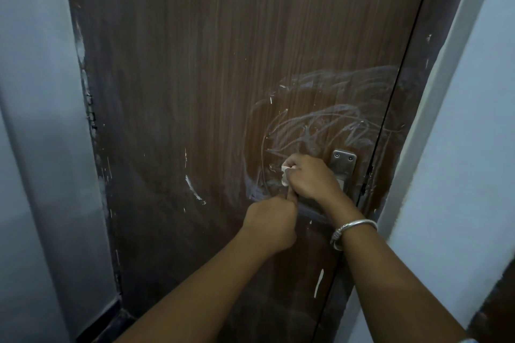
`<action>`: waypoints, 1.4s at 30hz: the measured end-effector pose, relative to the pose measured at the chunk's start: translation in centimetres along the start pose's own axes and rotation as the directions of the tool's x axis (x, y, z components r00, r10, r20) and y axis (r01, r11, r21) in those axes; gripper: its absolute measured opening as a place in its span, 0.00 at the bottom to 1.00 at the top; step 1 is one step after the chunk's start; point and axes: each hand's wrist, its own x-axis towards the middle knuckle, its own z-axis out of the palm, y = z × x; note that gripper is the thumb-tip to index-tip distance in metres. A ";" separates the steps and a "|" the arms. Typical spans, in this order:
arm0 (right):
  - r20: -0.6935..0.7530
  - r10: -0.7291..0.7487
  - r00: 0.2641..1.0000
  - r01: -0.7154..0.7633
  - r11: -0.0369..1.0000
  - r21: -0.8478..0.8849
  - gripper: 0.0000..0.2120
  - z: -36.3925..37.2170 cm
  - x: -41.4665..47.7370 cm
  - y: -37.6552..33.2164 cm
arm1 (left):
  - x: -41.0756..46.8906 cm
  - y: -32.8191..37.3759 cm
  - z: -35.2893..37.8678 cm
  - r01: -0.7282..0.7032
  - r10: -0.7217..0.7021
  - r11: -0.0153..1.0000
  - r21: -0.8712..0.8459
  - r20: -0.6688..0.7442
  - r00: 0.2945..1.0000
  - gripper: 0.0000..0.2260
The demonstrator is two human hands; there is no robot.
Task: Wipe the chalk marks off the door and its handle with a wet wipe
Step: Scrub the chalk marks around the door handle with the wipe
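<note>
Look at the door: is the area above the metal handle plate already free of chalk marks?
No, white chalk scribbles cover the door above the metal handle plate.

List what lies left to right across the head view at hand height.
In order: left wall → door → chalk streak → left hand → right hand gripping the wet wipe → metal handle plate → door frame → right wall.

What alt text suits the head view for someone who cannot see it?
The right hand grips a white wet wipe against a brown door beside the metal handle plate, while the left hand sits curled just below. White chalk scribbles cover the door above the hands.
</note>
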 end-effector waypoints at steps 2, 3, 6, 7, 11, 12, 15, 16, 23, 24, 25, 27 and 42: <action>0.027 0.045 0.999 -0.046 0.999 0.016 0.10 -0.1 0.0 0.0 | 0.0 0.1 0.1 0.002 -0.002 1.000 -0.004 0.000 1.000 0.27; 0.033 0.048 0.998 -0.049 0.999 0.016 0.11 -0.1 0.0 0.0 | 0.0 0.1 0.1 0.002 -0.002 1.000 -0.002 0.000 1.000 0.27; 0.020 0.009 1.000 -0.009 1.000 -0.012 0.11 0.0 -0.4 0.1 | 0.0 -0.1 0.0 0.001 -0.001 1.000 -0.005 0.000 1.000 0.26; 0.014 -0.003 1.000 0.003 1.000 -0.014 0.11 0.0 -0.4 0.1 | 0.0 -0.1 -0.1 0.000 0.000 1.000 -0.006 0.001 1.000 0.26; 0.061 -0.012 0.998 0.012 1.000 0.004 0.08 -0.4 -0.5 0.3 | -0.1 0.3 -0.1 -0.002 0.002 1.000 0.017 0.011 1.000 0.29; 0.073 -0.010 0.997 0.010 1.000 -0.010 0.08 -0.4 -0.5 0.3 | -0.2 0.3 -0.1 0.000 -0.001 1.000 0.022 0.016 1.000 0.29; 0.048 -0.005 0.999 0.007 0.999 -0.050 0.05 -0.2 -0.5 0.2 | -0.3 0.2 -0.2 0.012 -0.013 0.999 0.035 0.029 0.999 0.29; 0.028 -0.004 1.000 0.006 0.998 -0.056 0.04 0.0 -0.5 0.1 | -0.3 0.2 -0.3 0.015 -0.016 0.999 0.034 0.032 0.999 0.29; -0.009 0.063 0.998 -0.062 0.995 0.083 0.06 -0.1 -0.3 0.1 | -0.3 -0.4 -0.4 0.005 -0.006 0.999 0.035 0.022 1.000 0.36; 0.015 0.076 0.997 -0.078 0.983 0.166 0.06 -0.4 -0.3 0.2 | -0.3 -0.4 -0.3 0.004 -0.005 0.999 0.037 0.021 1.000 0.38; 0.037 0.083 0.996 -0.089 0.965 0.246 0.05 -0.6 -0.3 0.3 | -0.2 -0.3 -0.2 0.004 -0.004 0.999 0.035 0.021 1.000 0.39; 0.070 0.093 0.993 -0.112 0.931 0.347 0.06 -1.1 -0.5 0.1 | -0.1 -0.1 -0.1 0.009 -0.009 1.000 0.028 0.021 1.000 0.39; 0.095 0.184 0.978 -0.200 0.960 0.195 0.23 -0.4 0.5 -1.1 | 0.5 0.1 -0.8 0.012 -0.023 0.990 0.141 0.077 0.997 0.36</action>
